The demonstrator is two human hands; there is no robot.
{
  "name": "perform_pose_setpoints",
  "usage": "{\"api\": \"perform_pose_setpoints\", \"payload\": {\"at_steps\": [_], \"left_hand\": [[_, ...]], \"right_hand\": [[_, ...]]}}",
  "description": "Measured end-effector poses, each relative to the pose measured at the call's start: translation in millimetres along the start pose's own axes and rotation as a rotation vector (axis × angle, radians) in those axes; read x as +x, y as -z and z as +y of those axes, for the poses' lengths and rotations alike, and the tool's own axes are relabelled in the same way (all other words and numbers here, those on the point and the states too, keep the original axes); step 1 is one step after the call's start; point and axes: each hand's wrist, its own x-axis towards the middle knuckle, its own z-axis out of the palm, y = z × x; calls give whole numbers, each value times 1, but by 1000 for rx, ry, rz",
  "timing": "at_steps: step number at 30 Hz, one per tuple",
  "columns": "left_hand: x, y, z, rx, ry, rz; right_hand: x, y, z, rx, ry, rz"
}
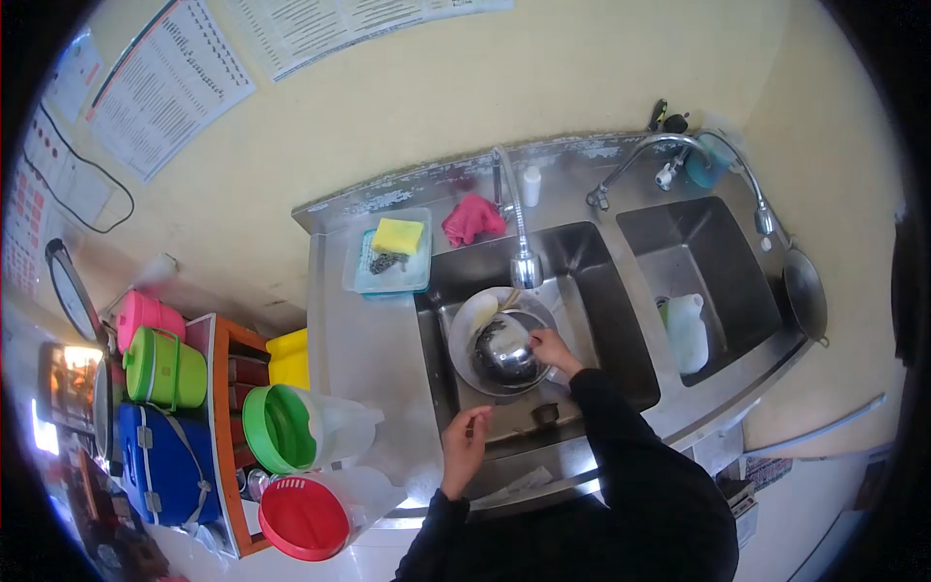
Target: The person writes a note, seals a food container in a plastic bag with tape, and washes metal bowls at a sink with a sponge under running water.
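Observation:
My right hand [553,351] grips the edge of a shiny metal bowl [509,349] over the left sink basin [601,291]. Beneath it is a large round pan [465,373] holding a pale dish [475,312]; the contents are partly hidden. My left hand [465,444] hovers by the basin's front left edge, fingers loosely curled and apart, with nothing visible in it. A small dark cup-like thing [545,414] lies in the basin near the front. The faucet [526,267] hangs just behind the pan.
A plastic tub [354,276] with a yellow sponge [398,236] and a pink cloth [472,219] sit behind the basin. The right basin [722,281] holds a whitish jug [687,335]. A wok [805,291] rests at the far right. Green-rimmed [281,427] and red-rimmed [303,516] containers stand left.

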Motion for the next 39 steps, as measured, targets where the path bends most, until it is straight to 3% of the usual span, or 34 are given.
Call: {"api": "perform_pose_setpoints", "payload": {"at_steps": [1,5,8,11,13,14,15,16,19,20,22,24,26,29,31,35,36,39], "left_hand": [[6,-3,5,24,-26,17],[25,-26,39,265,-92,-44],[41,-60,40,390,-212,-80],[48,-93,48,612,-289,75],[54,-106,53,553,-56,129],[60,-110,45,456,54,173],[67,-113,34,356,164,214],[75,-109,12,116,137,300],[75,-86,-18,-662,326,152],[74,-81,-12,-701,376,154],[65,-69,6,-772,483,164],[66,-59,2,-786,485,155],[67,-55,5,-769,475,159],[72,-50,13,-744,482,191],[76,-45,11,-771,494,172],[94,-46,-8,-933,533,107],[98,-46,-2,-903,530,121],[106,-49,14,-842,528,149]], "right_hand": [[3,5,11,139,19,8],[-19,27,18,832,-478,61],[-48,53,-6,1079,-579,64],[-54,50,0,901,-288,33],[-70,51,-28,535,57,74],[-81,52,-48,329,213,92],[-99,71,-96,50,163,-10],[-111,72,-113,-120,335,-94],[-120,66,-127,-164,620,-163],[-119,81,-136,-151,586,-292],[-94,111,-133,63,391,-340],[-40,121,-118,348,317,36],[-6,154,-153,226,503,272],[26,154,-182,337,505,100],[39,140,-183,250,558,18],[70,112,-154,244,760,-1],[99,96,-127,382,668,17],[169,96,-102,123,641,279]]}}
